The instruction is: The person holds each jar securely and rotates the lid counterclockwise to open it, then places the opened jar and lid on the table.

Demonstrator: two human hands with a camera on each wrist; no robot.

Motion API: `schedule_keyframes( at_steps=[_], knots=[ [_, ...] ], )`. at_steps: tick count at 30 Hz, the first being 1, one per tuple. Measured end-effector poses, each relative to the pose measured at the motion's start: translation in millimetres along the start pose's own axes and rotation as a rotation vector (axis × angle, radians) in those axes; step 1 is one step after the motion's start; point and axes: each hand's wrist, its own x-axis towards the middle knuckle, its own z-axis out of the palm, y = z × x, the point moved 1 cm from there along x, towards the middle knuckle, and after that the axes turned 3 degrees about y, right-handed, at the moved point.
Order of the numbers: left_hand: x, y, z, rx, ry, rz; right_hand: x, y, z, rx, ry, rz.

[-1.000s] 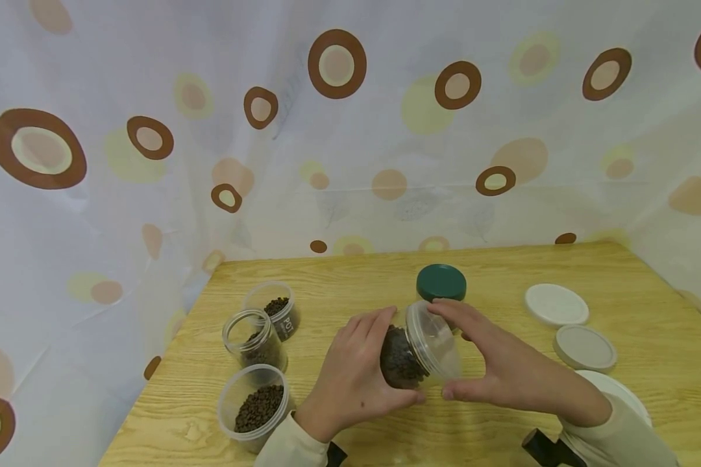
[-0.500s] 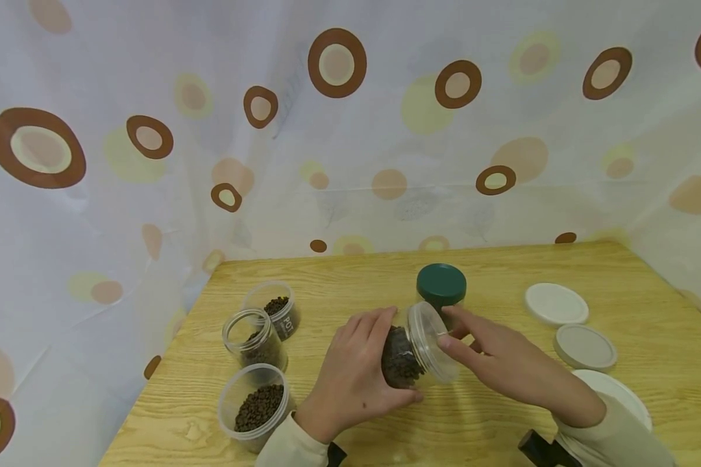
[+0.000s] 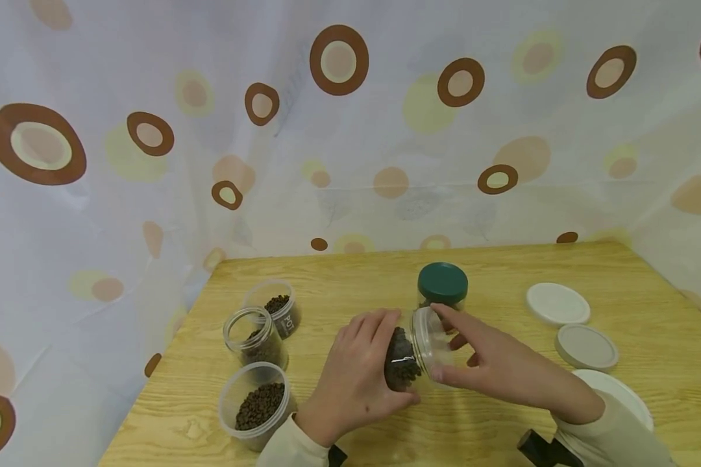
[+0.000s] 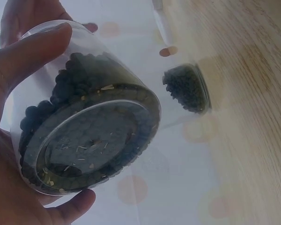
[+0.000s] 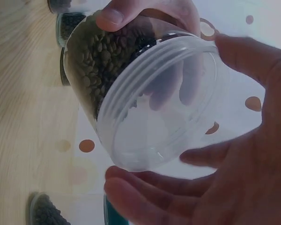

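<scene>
My left hand (image 3: 359,366) grips a clear jar (image 3: 401,363) partly filled with small dark brown bean-like pieces. The jar lies tilted on its side above the table, its mouth end toward the right, and its round base (image 4: 91,140) faces the left wrist camera. Over that mouth sits a clear plastic lid (image 3: 433,344) with a ridged rim. My right hand (image 3: 499,363) holds the lid by its rim, thumb on one side and fingers on the other. The right wrist view shows bits of my left fingers (image 5: 166,86) through the clear lid.
To the left stand three uncovered containers: a clear tub (image 3: 257,442) in front, a glass-like jar (image 3: 236,353), and a tub with a dark label (image 3: 290,323). Behind my hands is a green-lidded jar (image 3: 442,280). White (image 3: 557,303) and beige (image 3: 587,347) lids lie right.
My right hand's thumb and fingers drew together on the lid half a second ago and are now spread around its rim again. The jar has stayed nearly in place in my left hand.
</scene>
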Motion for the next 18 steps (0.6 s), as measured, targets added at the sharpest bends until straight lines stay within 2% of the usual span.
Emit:
schedule_keyframes(
  at_steps=[6, 18],
  knots=[
    [1.2, -0.1, -2.2, -0.026, 0.023, 0.002, -5.9, 0.7, -0.6, -0.075, 0.098, -0.225],
    [2.2, 0.1, -5.0, -0.055, 0.016, -0.033, -8.7, -0.8, -1.5, -0.082, 0.134, -0.273]
  ],
)
